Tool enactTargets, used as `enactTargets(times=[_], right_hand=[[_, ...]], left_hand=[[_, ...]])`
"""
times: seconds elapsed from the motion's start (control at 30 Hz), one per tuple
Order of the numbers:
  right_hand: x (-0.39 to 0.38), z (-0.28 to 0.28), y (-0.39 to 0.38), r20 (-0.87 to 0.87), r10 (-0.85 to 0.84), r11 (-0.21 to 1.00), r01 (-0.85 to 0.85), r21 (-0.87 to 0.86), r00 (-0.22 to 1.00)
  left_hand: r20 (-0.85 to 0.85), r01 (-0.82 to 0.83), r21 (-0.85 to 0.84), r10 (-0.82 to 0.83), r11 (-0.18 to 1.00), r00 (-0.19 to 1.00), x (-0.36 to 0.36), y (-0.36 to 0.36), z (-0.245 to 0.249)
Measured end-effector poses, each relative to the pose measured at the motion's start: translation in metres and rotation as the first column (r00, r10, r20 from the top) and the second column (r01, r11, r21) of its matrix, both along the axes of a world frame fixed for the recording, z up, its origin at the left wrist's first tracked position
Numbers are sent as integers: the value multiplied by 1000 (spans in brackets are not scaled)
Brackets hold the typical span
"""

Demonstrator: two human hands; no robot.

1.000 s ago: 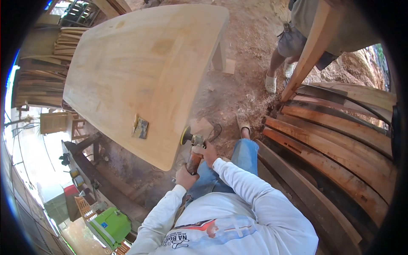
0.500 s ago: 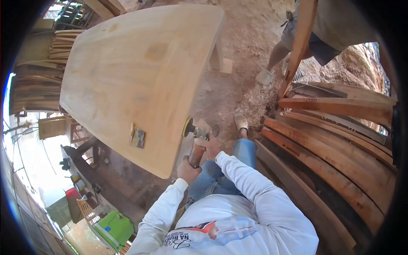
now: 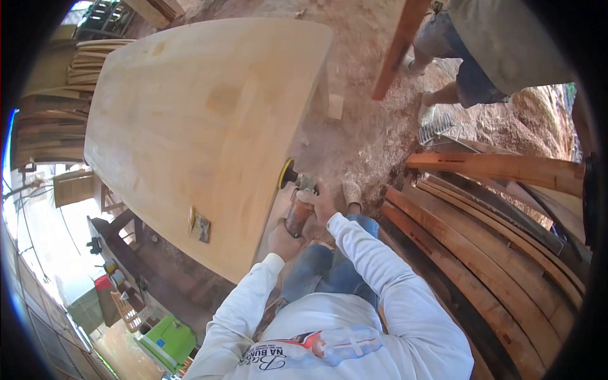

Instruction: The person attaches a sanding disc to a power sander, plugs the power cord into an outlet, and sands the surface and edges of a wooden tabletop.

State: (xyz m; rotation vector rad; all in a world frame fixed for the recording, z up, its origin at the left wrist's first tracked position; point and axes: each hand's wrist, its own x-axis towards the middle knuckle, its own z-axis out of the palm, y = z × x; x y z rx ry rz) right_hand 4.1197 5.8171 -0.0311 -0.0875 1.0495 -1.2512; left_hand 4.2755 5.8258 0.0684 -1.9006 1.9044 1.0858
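Both of my hands hold an angle grinder [image 3: 297,214] fitted with a yellow-rimmed sanding disc [image 3: 287,173]. My left hand [image 3: 283,240] wraps round the rear of its reddish-brown body. Farther forward, my right hand [image 3: 320,204] is closed round the head end, near the metal gear housing. The disc stands on its edge, right at the side edge of a large pale wooden tabletop [image 3: 253,152]. Dust hazes the air around that edge. On the tabletop lie a small dark sanding pad [image 3: 201,228] and a thin, light-coloured piece [image 3: 192,216] beside it.
A person [image 3: 462,57] stands at the upper right by a long wooden beam [image 3: 401,47]. Curved planks [image 3: 468,247] are stacked to my right. More timber [image 3: 50,126] is piled at the far left. A green container [image 3: 170,342] sits at the lower left.
My hands and the grinder have shifted slightly right along the tabletop edge. The person at the upper right has stepped, and the beam there has swung up and left, off the plank stack.
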Motion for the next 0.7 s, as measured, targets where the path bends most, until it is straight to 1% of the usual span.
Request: enactTargets(times=[0.1,0.2,0.3,0.4,0.5,0.6,0.7], right_hand=[[-24,7,-21,64,-61,998,59,31,996],[-49,-1,-42,41,-30,1000,30,-7,999],[-76,-7,-62,136,-12,999,7,37,991],[-104,-10,-85,89,-3,1000,2,20,996],[-125,-13,-107,38,-20,1000,19,6,999],[-148,-16,-127,23,-15,999,16,-45,1000],[-170,-12,-149,-7,-66,997,65,-39,998]], left_hand=[[-18,-17,36,18,999,1000,-26,-23,1],[20,-33,56,32,998,999,-56,-44,7],[4,-8,37,8,999,1000,-78,-65,2],[-36,10,14,-9,1000,999,-101,-86,-7],[-10,-10,38,10,999,1000,-125,-106,-10],[-53,0,-19,-1,1000,999,-146,-124,-8],[-63,36,-19,-38,999,997,-167,-145,-12]])
